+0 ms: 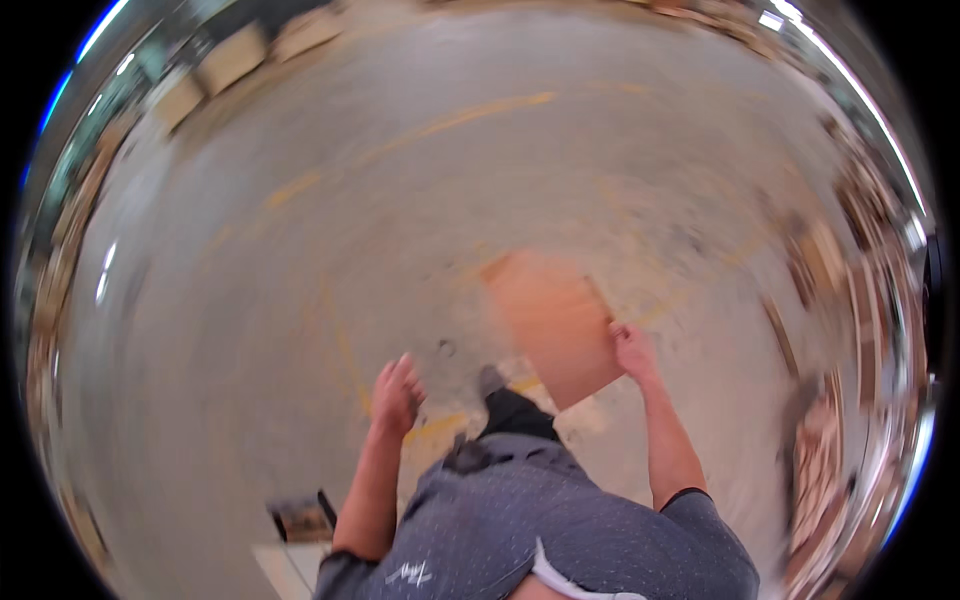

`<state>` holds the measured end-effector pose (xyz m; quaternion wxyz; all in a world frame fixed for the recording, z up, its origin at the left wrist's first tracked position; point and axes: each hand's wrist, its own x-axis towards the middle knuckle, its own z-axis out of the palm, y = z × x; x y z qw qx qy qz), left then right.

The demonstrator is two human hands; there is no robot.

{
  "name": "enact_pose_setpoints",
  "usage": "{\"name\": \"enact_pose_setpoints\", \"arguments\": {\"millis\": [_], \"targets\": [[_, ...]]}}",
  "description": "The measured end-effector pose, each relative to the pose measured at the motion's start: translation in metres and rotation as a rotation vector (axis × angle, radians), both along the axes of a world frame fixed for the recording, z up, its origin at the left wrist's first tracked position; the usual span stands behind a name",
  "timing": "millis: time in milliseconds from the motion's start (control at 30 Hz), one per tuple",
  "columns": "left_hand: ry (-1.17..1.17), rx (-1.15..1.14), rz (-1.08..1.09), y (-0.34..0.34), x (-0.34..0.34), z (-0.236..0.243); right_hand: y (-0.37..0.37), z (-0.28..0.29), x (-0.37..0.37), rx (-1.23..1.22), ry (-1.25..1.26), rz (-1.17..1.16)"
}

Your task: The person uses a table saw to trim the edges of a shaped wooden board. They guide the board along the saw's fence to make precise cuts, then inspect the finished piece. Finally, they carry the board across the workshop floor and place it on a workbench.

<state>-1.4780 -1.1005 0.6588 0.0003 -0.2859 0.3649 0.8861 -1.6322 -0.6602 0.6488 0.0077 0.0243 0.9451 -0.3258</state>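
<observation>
My right hand (633, 350) grips the right edge of a thin orange-brown sheet (548, 320), which hangs tilted over the floor in front of me and is partly blurred. My left hand (397, 390) is to the left of the sheet, apart from it, with loosely bent fingers and nothing seen in them. My dark-trousered leg and shoe (492, 380) show between my hands.
Grey concrete floor (250, 330) with worn yellow lines surrounds me. Pale wooden crates or boxes (230, 60) stand far ahead at the left. Stacked boards and wooden pieces (820, 260) line the right. A low dark object (298, 520) sits behind my left arm.
</observation>
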Motion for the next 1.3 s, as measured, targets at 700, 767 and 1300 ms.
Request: {"name": "enact_pose_setpoints", "arguments": {"millis": [700, 767, 1300], "targets": [[0.039, -0.017, 0.78, -0.385, -0.175, 0.065, -0.714, 0.127, -0.245, -0.137, -0.309, 0.978], [0.045, -0.077, 0.882, -0.43, -0.17, 0.059, -0.763, 0.129, -0.241, -0.321, -0.225, 0.992], [-0.961, -1.028, 1.162, -0.773, 0.092, -0.017, -1.261, 0.195, -0.347, -0.785, -0.081, 1.29]]}}
